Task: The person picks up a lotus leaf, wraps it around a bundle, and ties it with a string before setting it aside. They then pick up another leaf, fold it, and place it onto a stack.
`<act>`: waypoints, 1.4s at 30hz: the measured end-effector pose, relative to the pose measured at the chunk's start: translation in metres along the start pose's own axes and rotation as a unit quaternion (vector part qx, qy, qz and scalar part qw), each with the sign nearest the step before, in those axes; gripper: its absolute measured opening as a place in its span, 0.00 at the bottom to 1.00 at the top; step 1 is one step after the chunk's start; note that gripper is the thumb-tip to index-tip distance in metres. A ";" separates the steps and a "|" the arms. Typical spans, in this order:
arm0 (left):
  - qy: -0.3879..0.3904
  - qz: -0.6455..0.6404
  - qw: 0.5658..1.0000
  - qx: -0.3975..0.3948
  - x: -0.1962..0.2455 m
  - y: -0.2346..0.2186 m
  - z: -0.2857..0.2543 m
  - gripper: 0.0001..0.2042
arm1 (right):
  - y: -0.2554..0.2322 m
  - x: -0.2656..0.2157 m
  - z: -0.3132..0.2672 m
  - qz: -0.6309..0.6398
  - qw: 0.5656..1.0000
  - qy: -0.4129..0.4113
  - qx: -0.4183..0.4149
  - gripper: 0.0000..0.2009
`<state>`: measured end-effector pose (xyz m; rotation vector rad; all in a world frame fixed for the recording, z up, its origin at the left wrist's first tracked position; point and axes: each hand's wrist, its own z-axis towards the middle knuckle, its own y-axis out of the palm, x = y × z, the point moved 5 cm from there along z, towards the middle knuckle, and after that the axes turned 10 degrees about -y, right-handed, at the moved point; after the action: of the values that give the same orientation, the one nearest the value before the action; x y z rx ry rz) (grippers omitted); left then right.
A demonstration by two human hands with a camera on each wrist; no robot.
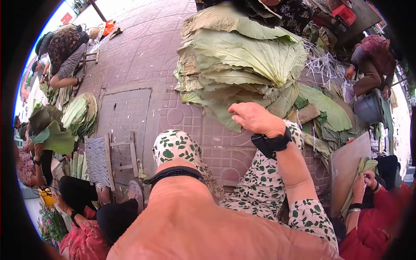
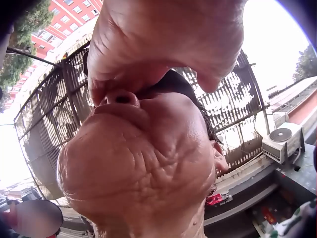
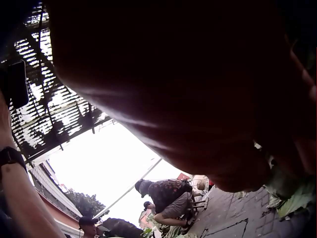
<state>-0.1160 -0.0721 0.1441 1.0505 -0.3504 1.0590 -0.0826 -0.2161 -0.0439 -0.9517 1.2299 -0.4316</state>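
Observation:
My left hand (image 1: 203, 229) is raised close to the head camera and fills the bottom of the head view, its fingers out of frame. In the left wrist view the same hand (image 2: 168, 39) covers the upper part of the person's face; I cannot tell how its fingers lie. Over the patterned trousers (image 1: 260, 184), the right hand (image 1: 255, 119) hangs with loosely bent fingers and holds nothing. It overlaps the lower edge of a tall stack of large pale green lotus leaves (image 1: 251, 52). A dark underside of the right hand (image 3: 163, 99) blocks much of the right wrist view.
More leaves (image 1: 325, 106) lie right of the stack, near white strips (image 1: 325, 65). A low woven stool (image 1: 99, 160) stands on the paving at left. A board (image 1: 351, 169) leans at right, where a red-sleeved person handles leaves (image 1: 366, 167). Other people work around the edges.

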 end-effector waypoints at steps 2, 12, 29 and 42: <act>0.001 0.015 1.000 0.003 0.002 0.002 0.001 0.27 | 0.001 0.001 -0.001 0.002 1.000 0.004 -0.002 0.13; 0.019 0.098 0.995 0.029 0.021 0.008 -0.001 0.23 | 0.002 0.004 -0.005 -0.003 1.000 -0.006 0.004 0.13; 0.074 0.167 0.977 0.113 0.037 -0.010 -0.025 0.16 | 0.009 -0.002 0.004 -0.014 1.000 -0.009 -0.016 0.13; 0.125 0.277 0.945 0.126 0.069 0.007 -0.017 0.11 | 0.010 -0.005 0.008 0.001 1.000 0.012 -0.018 0.11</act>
<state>-0.0924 -0.0200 0.1864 1.0503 -0.3162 1.7622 -0.0786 -0.2036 -0.0482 -0.9777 1.2648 -0.4220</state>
